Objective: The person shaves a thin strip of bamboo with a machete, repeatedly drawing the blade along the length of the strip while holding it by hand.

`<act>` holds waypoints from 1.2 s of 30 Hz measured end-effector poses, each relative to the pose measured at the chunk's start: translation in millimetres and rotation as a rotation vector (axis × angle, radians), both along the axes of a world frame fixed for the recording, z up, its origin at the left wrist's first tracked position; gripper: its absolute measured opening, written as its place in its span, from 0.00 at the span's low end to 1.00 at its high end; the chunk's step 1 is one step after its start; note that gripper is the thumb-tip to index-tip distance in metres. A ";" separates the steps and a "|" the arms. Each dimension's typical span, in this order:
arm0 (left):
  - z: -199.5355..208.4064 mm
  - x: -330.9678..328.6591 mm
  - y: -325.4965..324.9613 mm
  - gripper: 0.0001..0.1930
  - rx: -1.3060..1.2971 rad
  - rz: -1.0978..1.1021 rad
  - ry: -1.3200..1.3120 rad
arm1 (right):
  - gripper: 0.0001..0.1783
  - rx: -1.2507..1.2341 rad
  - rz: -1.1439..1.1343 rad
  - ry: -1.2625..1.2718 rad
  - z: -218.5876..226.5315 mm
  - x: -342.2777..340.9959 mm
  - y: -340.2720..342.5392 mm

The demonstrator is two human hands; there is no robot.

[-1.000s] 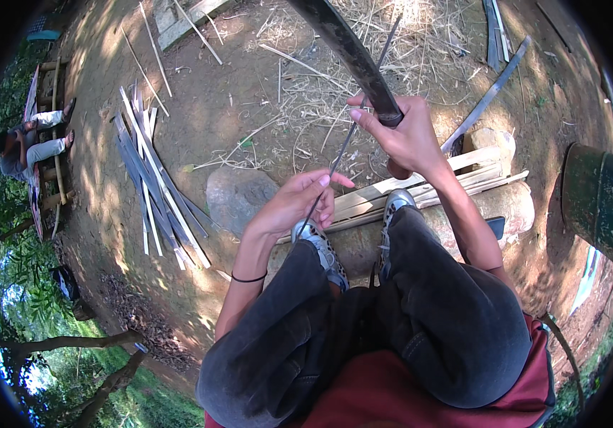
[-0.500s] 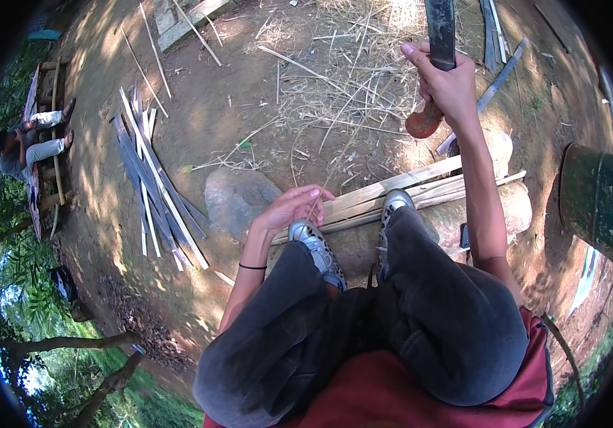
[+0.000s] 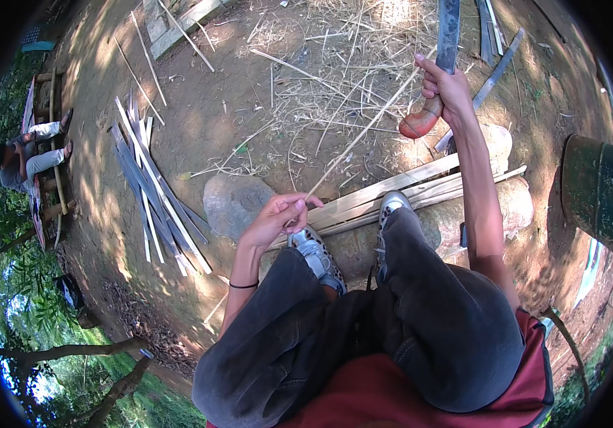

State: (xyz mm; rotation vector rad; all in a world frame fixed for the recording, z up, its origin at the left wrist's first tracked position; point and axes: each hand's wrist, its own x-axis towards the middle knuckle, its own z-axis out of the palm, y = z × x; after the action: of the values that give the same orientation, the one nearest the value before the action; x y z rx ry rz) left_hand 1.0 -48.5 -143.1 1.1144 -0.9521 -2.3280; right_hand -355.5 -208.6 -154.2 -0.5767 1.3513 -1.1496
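Observation:
My left hand (image 3: 279, 217) pinches a long thin bamboo strip (image 3: 358, 138) near its lower end. The strip slants up and to the right, and its far part passes close to the fingertips of my right hand (image 3: 452, 94); whether it touches them I cannot tell. That right hand is wrapped round a machete (image 3: 448, 32), with the dark blade pointing away from me. Its curved reddish-brown handle end (image 3: 420, 123) sticks out below the fist. Split bamboo slats (image 3: 392, 187) lie under my shoes along a thick log (image 3: 451, 222).
A pile of split slats (image 3: 151, 187) lies at left beside a flat stone (image 3: 236, 205). Thin shavings (image 3: 363, 78) litter the ground ahead. A green drum (image 3: 595, 189) stands at right. Far left, a person (image 3: 29, 155) sits on a bamboo bench.
The bamboo strip now stretches up from my left hand toward the machete, where before it was hardly visible. My right hand and the machete have shifted slightly down; the left hand has turned and closed more.

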 end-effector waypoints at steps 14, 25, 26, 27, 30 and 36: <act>-2.8 4.1 -3.3 0.17 -0.069 0.042 -0.190 | 0.11 0.175 -0.073 -0.184 -38.3 11.5 1.0; -12.5 24.8 -9.8 0.20 -0.112 0.262 -0.388 | 0.14 0.171 0.116 0.108 -14.7 33.1 53.6; -9.8 22.4 -13.1 0.20 -0.103 0.275 -0.372 | 0.14 0.181 0.166 0.085 -12.2 39.1 62.4; -7.3 23.5 -11.7 0.20 -0.090 0.288 -0.362 | 0.15 0.189 0.230 0.060 -9.6 50.3 69.2; -3.2 15.7 -16.8 0.20 -0.045 0.295 -0.303 | 0.11 0.260 0.325 -0.045 -0.6 80.2 83.3; -2.3 8.1 -15.6 0.19 0.034 0.374 -0.331 | 0.11 0.212 0.480 -0.031 0.0 123.3 99.3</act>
State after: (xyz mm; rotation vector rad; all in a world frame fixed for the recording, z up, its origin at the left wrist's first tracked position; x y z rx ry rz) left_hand 9.1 -64.1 -145.4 1.5748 -0.7327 -1.9016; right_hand -232.2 -109.3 -154.2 -0.6780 1.2027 -0.6163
